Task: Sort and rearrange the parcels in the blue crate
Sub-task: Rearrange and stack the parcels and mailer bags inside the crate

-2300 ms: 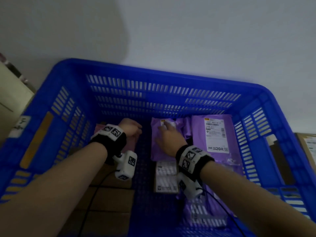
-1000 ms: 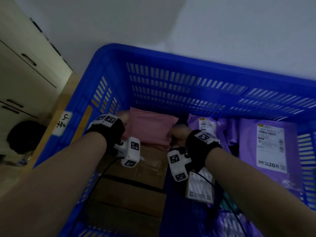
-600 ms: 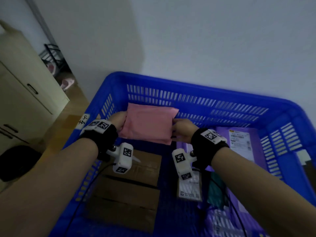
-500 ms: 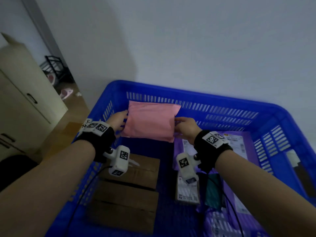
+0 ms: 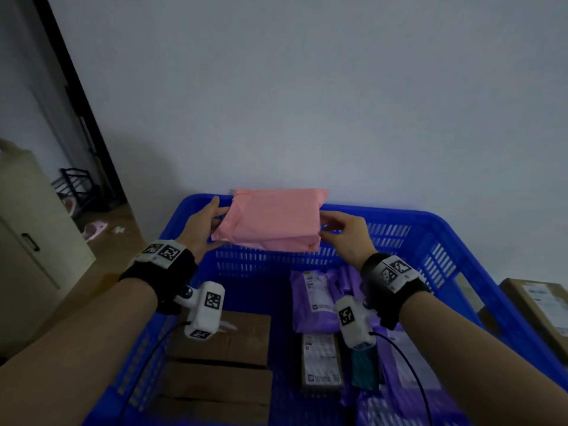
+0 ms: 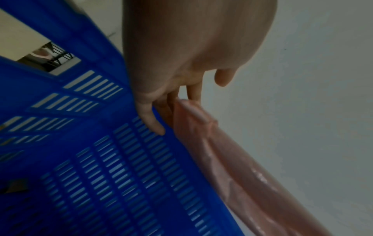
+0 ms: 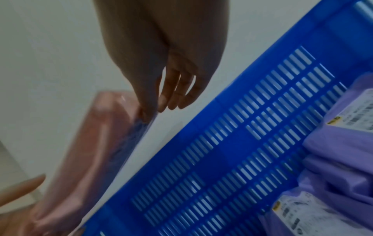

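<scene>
Both hands, left hand (image 5: 203, 229) and right hand (image 5: 345, 233), pinch a soft pink plastic mailer parcel (image 5: 272, 224) by its ends, fingers grasping it above the slotted blue plastic crate (image 5: 436, 232) at 12 o'clock.

No word or number can be read anywhere: the white shipping labels (image 5: 313, 290) on the purple plastic mailer bags (image 5: 319, 318) at 5 o'clock inside the blue slatted plastic crate (image 5: 445, 238) show only blurred lines, barcode stripes and a small yellow patch at one corner, seen nearest from the right wrist. The labels on the small brown carton (image 5: 321, 358) beside those bags and on the brown cardboard box (image 5: 541, 305) outside the crate at 3 o'clock are just as blurred. Black-and-white square code markers stand on the white plates of both black wristbands (image 5: 161, 252) and on the white wrist camera housings (image 5: 212, 301).
</scene>
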The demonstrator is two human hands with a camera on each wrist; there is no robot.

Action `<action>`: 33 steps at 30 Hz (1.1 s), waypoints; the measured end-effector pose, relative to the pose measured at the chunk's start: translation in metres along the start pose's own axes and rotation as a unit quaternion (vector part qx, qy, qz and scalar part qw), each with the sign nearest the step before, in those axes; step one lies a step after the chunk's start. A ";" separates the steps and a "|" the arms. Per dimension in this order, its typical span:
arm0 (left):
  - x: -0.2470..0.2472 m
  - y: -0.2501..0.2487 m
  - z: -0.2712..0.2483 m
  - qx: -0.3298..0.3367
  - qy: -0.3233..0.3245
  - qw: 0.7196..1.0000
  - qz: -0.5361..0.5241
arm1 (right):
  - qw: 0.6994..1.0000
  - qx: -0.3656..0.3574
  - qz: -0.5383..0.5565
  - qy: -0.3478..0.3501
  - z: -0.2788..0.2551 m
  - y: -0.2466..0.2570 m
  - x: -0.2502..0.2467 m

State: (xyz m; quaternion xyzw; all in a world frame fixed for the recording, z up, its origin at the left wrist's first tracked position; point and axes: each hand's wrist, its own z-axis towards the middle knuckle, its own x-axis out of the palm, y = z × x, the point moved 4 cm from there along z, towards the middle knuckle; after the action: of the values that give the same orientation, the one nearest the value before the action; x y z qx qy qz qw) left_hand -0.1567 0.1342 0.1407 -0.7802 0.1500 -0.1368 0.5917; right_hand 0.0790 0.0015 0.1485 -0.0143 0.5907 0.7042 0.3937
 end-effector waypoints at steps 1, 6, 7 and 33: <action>0.001 -0.002 -0.002 0.010 0.006 1.000 -0.006 | 1.000 -0.008 0.004 -0.018 0.000 0.003 -0.002; -0.003 -0.010 -0.006 0.045 0.001 0.999 -0.021 | 0.995 0.052 0.054 -0.071 -0.004 0.008 -0.009; -0.003 -0.011 -0.006 0.047 0.006 0.999 -0.007 | 0.994 0.061 0.052 -0.077 -0.005 0.008 -0.010; 0.023 -0.003 -0.009 0.088 0.071 0.990 0.089 | 0.927 0.224 0.293 -0.071 -0.030 -0.006 -0.010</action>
State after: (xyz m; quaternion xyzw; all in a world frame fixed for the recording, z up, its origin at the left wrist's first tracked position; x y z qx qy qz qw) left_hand -0.1390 0.1179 0.1472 -0.6967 0.2478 -0.1517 0.6558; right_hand 0.0757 -0.0293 0.1393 0.2981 0.6814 0.6365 0.2044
